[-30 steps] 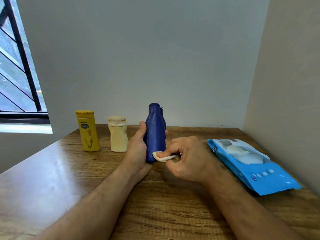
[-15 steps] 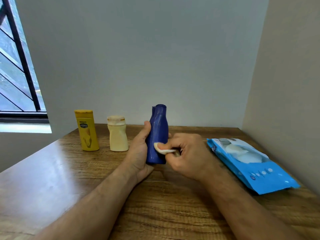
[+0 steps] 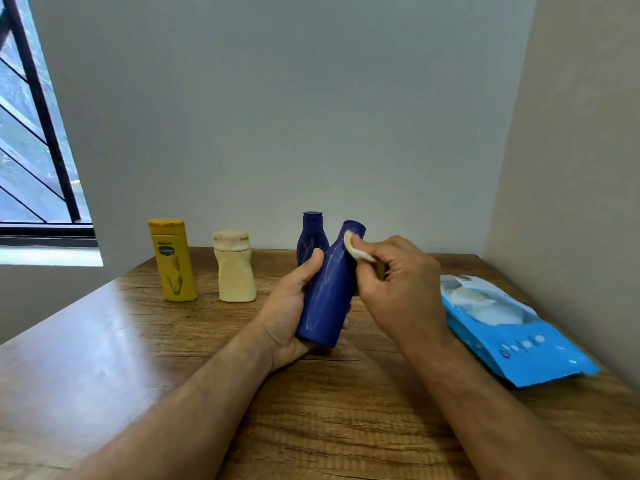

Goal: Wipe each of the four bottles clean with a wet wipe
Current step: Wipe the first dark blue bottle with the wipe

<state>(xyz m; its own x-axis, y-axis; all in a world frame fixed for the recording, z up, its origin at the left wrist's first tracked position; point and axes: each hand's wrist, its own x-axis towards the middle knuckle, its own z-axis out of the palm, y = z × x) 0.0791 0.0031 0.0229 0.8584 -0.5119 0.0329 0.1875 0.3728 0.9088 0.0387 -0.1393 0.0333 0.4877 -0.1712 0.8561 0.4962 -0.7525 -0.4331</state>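
Note:
My left hand (image 3: 287, 317) grips a dark blue bottle (image 3: 329, 292) by its lower body, lifted off the table and tilted to the right. My right hand (image 3: 398, 285) pinches a small folded white wet wipe (image 3: 356, 249) against the bottle's neck, just below the cap. A second dark blue bottle (image 3: 311, 237) stands upright behind it, partly hidden. Left of these stand a cream bottle (image 3: 233, 268) and a yellow bottle (image 3: 171, 261) in a row near the wall.
A blue pack of wet wipes (image 3: 512, 327) lies open on the right of the wooden table (image 3: 138, 341), next to the side wall. A window with black bars (image 3: 31, 133) is at the far left.
The held blue bottle has tilted to the right and come away from the one behind it. My right hand has slid the wipe up from the bottle's base to its neck.

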